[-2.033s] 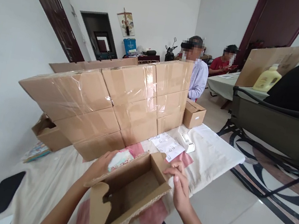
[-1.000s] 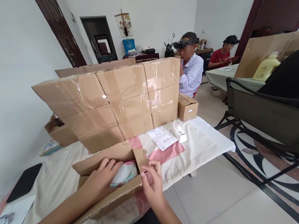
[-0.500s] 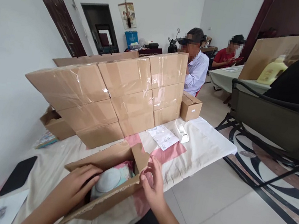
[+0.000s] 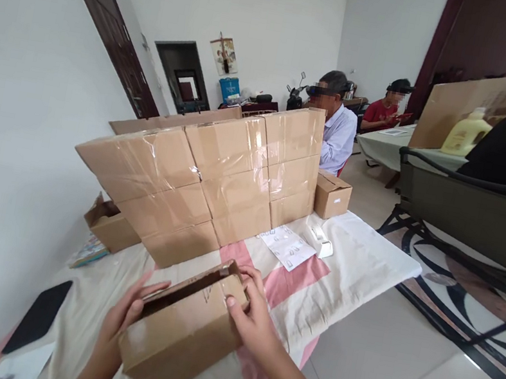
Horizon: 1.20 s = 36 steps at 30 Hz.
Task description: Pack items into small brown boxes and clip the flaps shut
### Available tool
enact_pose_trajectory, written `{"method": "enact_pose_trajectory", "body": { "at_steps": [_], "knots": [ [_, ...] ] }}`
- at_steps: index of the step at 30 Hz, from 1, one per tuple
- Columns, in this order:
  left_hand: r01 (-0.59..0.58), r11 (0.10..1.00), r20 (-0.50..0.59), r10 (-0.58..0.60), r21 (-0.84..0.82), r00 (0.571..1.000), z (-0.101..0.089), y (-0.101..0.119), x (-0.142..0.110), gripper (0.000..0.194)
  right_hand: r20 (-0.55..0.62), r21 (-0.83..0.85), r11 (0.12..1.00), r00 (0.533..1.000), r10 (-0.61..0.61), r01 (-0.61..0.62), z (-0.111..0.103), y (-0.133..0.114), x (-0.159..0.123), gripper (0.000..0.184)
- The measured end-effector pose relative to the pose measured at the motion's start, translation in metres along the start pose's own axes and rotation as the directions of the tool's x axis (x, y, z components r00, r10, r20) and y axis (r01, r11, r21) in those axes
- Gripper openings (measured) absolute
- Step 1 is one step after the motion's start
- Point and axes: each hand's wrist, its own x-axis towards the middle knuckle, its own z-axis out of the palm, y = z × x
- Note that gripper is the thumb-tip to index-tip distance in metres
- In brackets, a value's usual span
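Observation:
A small cardboard box (image 4: 181,347) sits on the cloth right in front of me, one long flap folded over its top. A dark gap stays along the far side, and the contents are hidden. My left hand (image 4: 124,310) wraps the box's left end, its fingers by the gap. At the other end, my right hand (image 4: 255,314) grips the corner, thumb on top of the flap and fingers behind.
Taped cardboard boxes (image 4: 216,176) stand stacked as a wall behind. Right of them are a printed sheet (image 4: 289,248), a white tape dispenser (image 4: 320,240) and a closed box (image 4: 333,196). An open box (image 4: 113,230) and a black tablet-like slab (image 4: 39,315) lie left. Two people sit beyond.
The near long flap has folded over the box, covering the soft, pale item that showed inside. My left hand has come out of the box to its left end.

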Motion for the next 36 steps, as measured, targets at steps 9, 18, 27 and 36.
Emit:
{"method": "enact_pose_trajectory", "body": {
  "at_steps": [9,18,27,36],
  "knots": [
    [-0.131,0.925,0.266,0.034,0.356,0.963,-0.009,0.036,-0.007,0.056,-0.094,0.097,0.988,0.987,0.127,-0.118,0.011,0.001,0.007,0.048],
    [-0.425,0.483,0.338,0.260,0.766,0.905,0.075,0.058,-0.021,0.065,-0.129,0.064,0.997,0.990,0.053,-0.045,0.016,0.007,0.014,0.039],
    [-0.368,0.525,0.344,0.147,0.768,0.927,0.068,0.054,-0.012,0.062,-0.321,-0.365,0.929,0.929,-0.183,0.057,-0.106,0.029,0.047,0.024],
    [-0.375,0.518,0.332,0.178,0.769,0.926,0.070,0.061,-0.015,0.061,-0.452,-0.390,0.649,0.750,0.483,-0.653,-0.242,0.053,0.132,0.035]
  ]
}}
